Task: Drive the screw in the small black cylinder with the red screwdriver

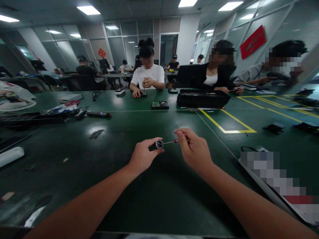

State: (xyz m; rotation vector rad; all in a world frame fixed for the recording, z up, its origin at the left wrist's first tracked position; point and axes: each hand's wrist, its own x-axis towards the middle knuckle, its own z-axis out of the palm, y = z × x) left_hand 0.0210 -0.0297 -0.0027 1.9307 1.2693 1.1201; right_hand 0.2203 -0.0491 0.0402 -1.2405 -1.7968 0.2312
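Note:
In the middle of the head view, my left hand (146, 152) is closed round a small dark cylinder with a silver rim (159, 144), whose round end faces me. My right hand (193, 146) grips a screwdriver (176, 141) by its red handle, mostly hidden in the fingers. The thin metal shaft points left, and its tip meets the open end of the cylinder. Whether the tip sits on a screw inside is too small to tell. Both hands are held above the green table (159, 199).
A circuit board (160, 105) and a long black housing (203, 98) lie further back. Red-handled scissors (72, 103), cables and a dark pen-like tool (99, 114) are at left. A laptop (269, 186) stands at right. Across the table several people handle parts.

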